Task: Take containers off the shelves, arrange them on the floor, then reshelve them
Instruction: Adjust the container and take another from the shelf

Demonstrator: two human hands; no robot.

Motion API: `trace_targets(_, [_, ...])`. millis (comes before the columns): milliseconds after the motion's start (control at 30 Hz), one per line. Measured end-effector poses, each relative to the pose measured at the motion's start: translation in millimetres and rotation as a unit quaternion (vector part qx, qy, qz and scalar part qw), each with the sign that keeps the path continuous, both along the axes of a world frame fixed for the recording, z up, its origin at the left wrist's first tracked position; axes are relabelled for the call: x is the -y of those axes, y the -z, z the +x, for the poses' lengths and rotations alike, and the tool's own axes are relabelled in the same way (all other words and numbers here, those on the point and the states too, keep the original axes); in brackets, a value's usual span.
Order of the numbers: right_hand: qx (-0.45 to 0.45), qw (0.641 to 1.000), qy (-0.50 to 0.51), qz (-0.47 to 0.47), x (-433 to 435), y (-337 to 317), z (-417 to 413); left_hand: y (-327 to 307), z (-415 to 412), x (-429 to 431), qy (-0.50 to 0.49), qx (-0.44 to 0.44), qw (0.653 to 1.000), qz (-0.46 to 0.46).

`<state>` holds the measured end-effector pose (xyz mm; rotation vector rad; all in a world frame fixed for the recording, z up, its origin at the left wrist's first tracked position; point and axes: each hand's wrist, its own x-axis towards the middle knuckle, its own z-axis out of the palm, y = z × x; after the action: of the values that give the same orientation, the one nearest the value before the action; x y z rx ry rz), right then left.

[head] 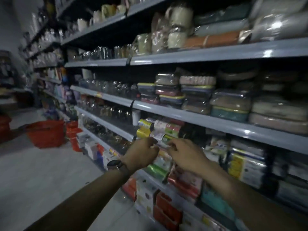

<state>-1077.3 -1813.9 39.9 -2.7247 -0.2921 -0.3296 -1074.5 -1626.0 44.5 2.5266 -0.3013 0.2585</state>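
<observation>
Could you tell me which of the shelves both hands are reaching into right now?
The shelf holding the labelled rolls, below the stacked wrapped containers. Left hand and right hand meet at its front edge.

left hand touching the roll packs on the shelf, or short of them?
Cannot tell. In the head view the left hand overlaps the stacked roll packs, fingertips at the white-labelled roll, but motion blur and dim light hide any contact or gap.

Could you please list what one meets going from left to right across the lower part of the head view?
Red basket → wristwatch → left hand → right hand → yellow-labelled wrapped packs.
</observation>
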Motion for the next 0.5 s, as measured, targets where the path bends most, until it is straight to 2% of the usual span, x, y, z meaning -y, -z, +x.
trace_targets(267, [0.107,0.991,0.085,0.0,99,-80,-28,-84,9,115,0.099,0.069,0.992,-0.036])
trace_targets(500, [0.184,0.966,0.175,-0.049,187,-116,-60,-122,6,211,0.178,0.107,0.977,-0.054])
